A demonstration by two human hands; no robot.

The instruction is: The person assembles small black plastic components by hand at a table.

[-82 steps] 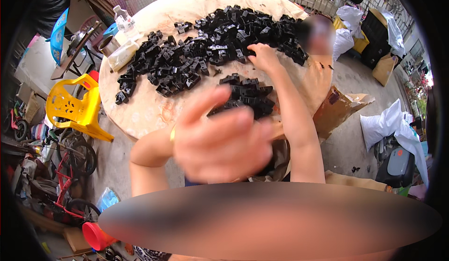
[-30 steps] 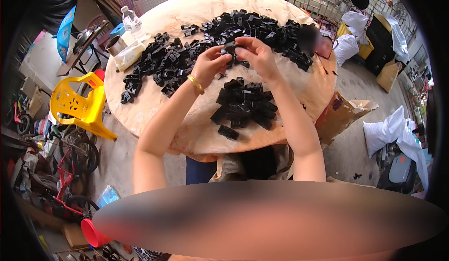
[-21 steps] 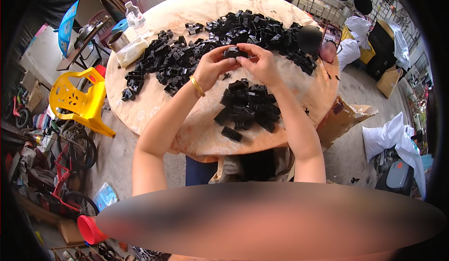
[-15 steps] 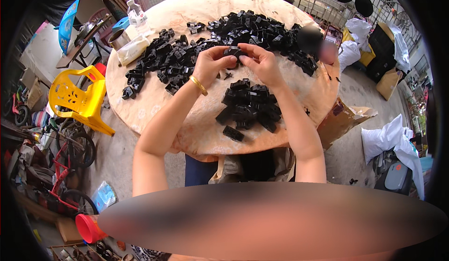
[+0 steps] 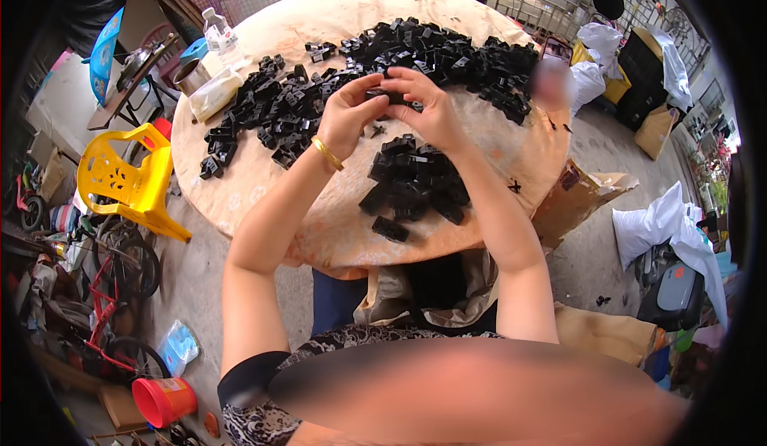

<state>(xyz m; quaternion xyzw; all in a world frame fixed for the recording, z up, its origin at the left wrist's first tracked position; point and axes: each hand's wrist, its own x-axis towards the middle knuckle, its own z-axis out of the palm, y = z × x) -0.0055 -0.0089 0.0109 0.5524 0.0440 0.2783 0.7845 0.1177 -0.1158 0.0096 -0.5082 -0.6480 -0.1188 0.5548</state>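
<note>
Black plastic forms the small part [image 5: 383, 93], largely covered by fingers, that the narrowly curled left hand [image 5: 347, 114] and right hand [image 5: 425, 112] pinch together over the near edge of the large heap [image 5: 435, 53]. Nearer the person than that heap sits a smaller pile [image 5: 415, 181]; beside the heap's left end lies a pale packet [image 5: 216, 95], and beyond it a clear bottle [image 5: 217, 31], whose label print is too small to read.

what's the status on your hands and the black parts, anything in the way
Left hand, right hand meeting around black part, partly hidden. Small pile on near side, large pile beyond hands. Nothing seen blocking.
</note>
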